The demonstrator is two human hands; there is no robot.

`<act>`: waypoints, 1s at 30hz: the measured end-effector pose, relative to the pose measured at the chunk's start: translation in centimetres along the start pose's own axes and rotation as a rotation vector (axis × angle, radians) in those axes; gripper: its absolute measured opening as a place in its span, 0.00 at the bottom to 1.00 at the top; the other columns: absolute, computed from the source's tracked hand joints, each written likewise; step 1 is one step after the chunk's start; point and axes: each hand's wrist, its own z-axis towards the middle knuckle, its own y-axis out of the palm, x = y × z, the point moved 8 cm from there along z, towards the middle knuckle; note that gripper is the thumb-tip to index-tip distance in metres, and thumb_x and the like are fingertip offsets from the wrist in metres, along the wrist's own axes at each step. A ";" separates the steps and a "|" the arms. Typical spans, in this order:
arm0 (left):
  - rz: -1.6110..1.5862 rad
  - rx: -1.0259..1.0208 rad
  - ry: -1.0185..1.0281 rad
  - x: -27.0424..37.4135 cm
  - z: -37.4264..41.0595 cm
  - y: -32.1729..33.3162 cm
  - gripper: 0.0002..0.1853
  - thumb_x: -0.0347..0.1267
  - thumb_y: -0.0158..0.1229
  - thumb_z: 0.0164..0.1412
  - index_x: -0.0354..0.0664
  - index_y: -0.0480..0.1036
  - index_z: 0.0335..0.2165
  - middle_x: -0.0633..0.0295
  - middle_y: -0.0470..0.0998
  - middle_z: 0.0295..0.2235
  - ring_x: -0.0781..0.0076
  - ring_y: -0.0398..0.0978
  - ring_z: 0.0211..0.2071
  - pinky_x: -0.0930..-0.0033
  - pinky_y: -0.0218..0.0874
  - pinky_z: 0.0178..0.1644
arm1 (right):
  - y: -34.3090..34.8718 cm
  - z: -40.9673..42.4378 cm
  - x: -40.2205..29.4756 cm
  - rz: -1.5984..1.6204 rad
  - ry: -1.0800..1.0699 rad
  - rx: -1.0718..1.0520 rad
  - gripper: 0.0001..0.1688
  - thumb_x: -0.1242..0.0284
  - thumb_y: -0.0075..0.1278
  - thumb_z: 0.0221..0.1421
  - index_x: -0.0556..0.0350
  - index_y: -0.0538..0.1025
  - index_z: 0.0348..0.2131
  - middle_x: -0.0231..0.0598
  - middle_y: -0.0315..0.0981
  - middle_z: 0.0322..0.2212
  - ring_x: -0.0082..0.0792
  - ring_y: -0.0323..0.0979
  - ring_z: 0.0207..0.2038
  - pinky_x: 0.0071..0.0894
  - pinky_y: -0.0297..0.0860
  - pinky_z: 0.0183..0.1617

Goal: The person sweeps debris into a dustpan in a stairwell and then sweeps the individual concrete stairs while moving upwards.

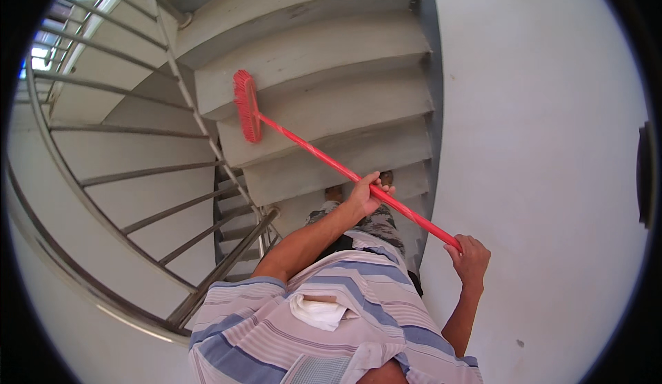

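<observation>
A red push broom or brush with shaggy red bristles (247, 106) reaches from my hands up to the left, its head by the inner end of the steps. My left hand (366, 195) is wrapped around the middle of the red handle (331, 162). At the handle's top end, beside the white wall, my right hand (469, 256) is closed on it. The head lies at the edge of a concrete step (320, 105); whether all its bristles touch the surface I cannot tell.
Curved concrete stairs rise ahead of my feet (386, 178). On the left runs a metal railing (155, 130) with a handrail, and lower steps (238, 234) show behind it. A white wall (532, 125) with a grey skirting band (434, 84) bounds the right side.
</observation>
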 end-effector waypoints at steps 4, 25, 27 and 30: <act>0.177 -0.048 -0.206 -5.9 -0.3 4.1 0.11 0.29 0.56 0.57 0.40 0.66 0.21 0.56 0.71 0.19 0.58 0.73 0.24 0.50 0.70 0.46 | -4.9 -5.8 0.3 -0.105 0.134 0.152 0.16 0.64 0.66 0.39 0.50 0.75 0.26 0.33 0.68 0.18 0.37 0.68 0.21 0.35 0.63 0.23; 0.332 -0.069 -0.429 -13.3 0.2 12.4 0.13 0.33 0.59 0.60 0.42 0.67 0.23 0.59 0.69 0.21 0.58 0.74 0.26 0.47 0.73 0.45 | -12.4 -11.0 -0.3 -0.251 0.376 0.286 0.14 0.63 0.65 0.42 0.48 0.77 0.27 0.33 0.67 0.16 0.36 0.66 0.19 0.36 0.61 0.20; 0.255 -0.069 -0.403 -12.8 -2.5 10.5 0.12 0.33 0.58 0.60 0.41 0.67 0.23 0.59 0.70 0.21 0.56 0.75 0.29 0.47 0.73 0.47 | -12.9 -10.5 1.0 -0.183 0.331 0.276 0.13 0.63 0.62 0.45 0.51 0.76 0.23 0.36 0.67 0.14 0.38 0.65 0.17 0.36 0.60 0.20; 0.142 -0.053 -0.365 -11.7 -6.8 10.3 0.13 0.34 0.57 0.61 0.41 0.68 0.23 0.59 0.72 0.23 0.55 0.76 0.32 0.48 0.72 0.49 | -12.7 -9.6 5.9 -0.065 0.321 0.233 0.17 0.63 0.58 0.49 0.56 0.74 0.18 0.39 0.65 0.12 0.38 0.63 0.15 0.35 0.58 0.20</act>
